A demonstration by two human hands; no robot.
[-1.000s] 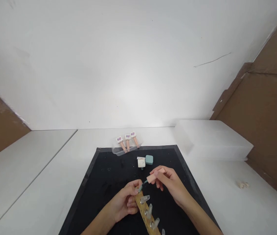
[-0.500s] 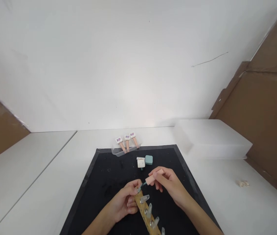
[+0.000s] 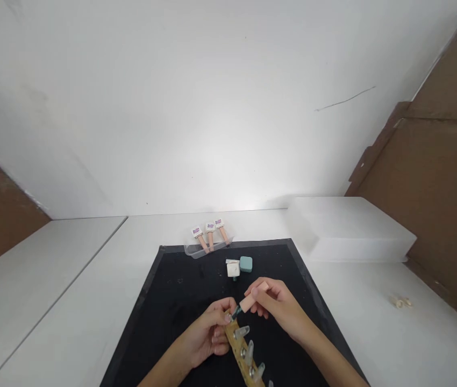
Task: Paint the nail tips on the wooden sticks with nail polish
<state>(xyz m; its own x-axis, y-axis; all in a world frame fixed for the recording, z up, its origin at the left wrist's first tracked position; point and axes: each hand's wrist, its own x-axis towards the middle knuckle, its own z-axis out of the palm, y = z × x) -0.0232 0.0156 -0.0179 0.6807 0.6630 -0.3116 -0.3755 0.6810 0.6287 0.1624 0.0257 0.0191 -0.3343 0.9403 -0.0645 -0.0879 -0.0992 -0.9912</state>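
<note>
Head view, the only one. Right hand (image 3: 275, 303) grips the brush (image 3: 255, 296) by its peach handle, between thumb and fingers. Left hand (image 3: 214, 330) has the far end of the wooden strip (image 3: 237, 346), thumb on top. Brush slants down to that end, over the mat (image 3: 172, 306); clear tips (image 3: 242, 331) stand along the rest of the strip. Open-looking bottle (image 3: 233, 269) just beyond the hands, green block (image 3: 246, 264) beside it. Tray (image 3: 194, 252) farther off, three capped bottles (image 3: 210, 231) in it.

On method, my judgement: strip kept firm, left thumb clear of the bristles, brush low and nearly flat, light strokes along the length, little colour loaded so none runs onto the wood.

Hard to read: bristle contact, touching or just above; coat on the piece there; most left fingers, behind the strip. Near end of strip cut off by the lower edge, last tip with it.
</note>
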